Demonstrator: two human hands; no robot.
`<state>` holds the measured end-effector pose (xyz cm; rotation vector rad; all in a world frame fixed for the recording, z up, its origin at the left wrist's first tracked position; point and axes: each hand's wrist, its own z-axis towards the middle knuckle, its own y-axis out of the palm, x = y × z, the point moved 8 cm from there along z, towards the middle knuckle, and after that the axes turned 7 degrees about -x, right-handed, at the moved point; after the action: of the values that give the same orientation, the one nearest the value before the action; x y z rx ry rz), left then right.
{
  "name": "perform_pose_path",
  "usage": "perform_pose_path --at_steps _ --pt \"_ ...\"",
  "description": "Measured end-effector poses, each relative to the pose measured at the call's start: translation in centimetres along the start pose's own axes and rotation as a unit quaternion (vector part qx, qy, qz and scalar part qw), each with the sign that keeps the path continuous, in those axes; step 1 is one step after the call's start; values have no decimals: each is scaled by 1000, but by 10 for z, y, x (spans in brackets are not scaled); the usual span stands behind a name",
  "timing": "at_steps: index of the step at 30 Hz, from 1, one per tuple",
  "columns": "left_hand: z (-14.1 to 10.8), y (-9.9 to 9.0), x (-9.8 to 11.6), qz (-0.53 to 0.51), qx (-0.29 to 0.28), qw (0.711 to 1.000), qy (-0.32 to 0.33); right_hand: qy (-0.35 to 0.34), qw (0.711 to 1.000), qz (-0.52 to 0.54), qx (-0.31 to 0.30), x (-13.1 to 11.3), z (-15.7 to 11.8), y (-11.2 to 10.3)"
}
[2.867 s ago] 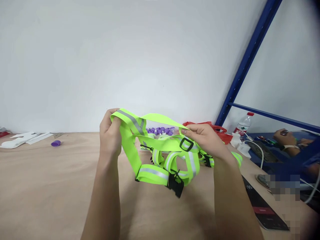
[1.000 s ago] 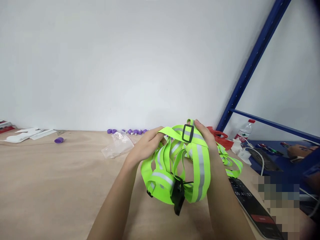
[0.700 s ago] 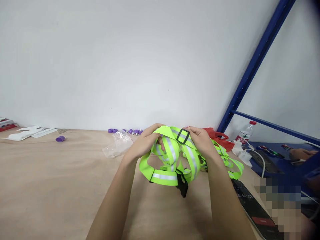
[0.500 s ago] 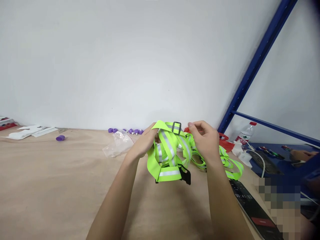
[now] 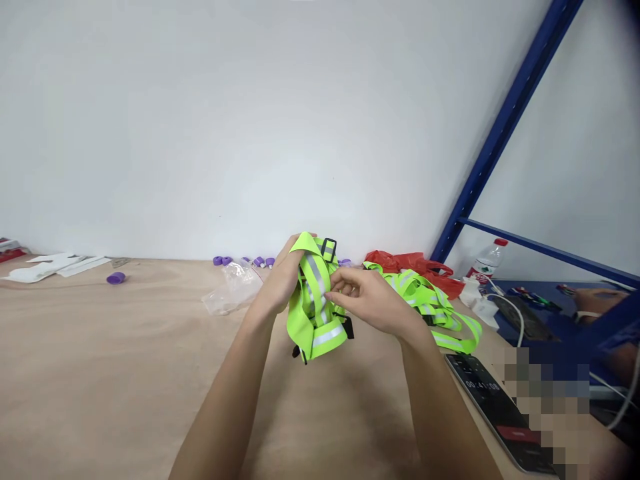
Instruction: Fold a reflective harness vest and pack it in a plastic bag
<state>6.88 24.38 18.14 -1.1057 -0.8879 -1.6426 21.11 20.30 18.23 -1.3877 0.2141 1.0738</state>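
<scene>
**Folded reflective harness gathered between our two hands**

We hold the neon-yellow reflective strap harness [image 5: 316,303] bunched into a narrow bundle above the wooden table [image 5: 100,373], its long axis running roughly upright, black slide buckle [image 5: 329,249] at the top and a black clip hanging at the bottom. Our left hand [image 5: 283,277] wraps the bundle from the left, fingers curled and closed around its upper part. Our right hand [image 5: 370,300] lies just to the right, fingertips pressed against the middle of the straps, thumb and forefinger seemingly pinching one band. The bundle sits between the two hands, the left one carrying it.

Behind the right hand, one loose pile of similar yellow straps [image 5: 430,303] lies on the table, touching a red plastic bag [image 5: 415,265]. Farther out we count one clear plastic bag [image 5: 234,291], several small purple caps [image 5: 243,261] along the wall plus one apart [image 5: 115,278], one phone [image 5: 493,403], one water bottle [image 5: 484,263].
</scene>
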Motion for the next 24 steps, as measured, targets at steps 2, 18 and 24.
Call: perform_pose_path --at_steps 2,18,24 --pt "-1 0 0 -6 1 1000 -5 -14 1000 15 -2 -4 1 2" --pt "-9 -13 14 35 -76 995 -48 -123 917 375 62 -2 -15 -36" --pt "-17 -2 16 38 -157 985 -55 -176 836 499 147 -2 -22 -56"
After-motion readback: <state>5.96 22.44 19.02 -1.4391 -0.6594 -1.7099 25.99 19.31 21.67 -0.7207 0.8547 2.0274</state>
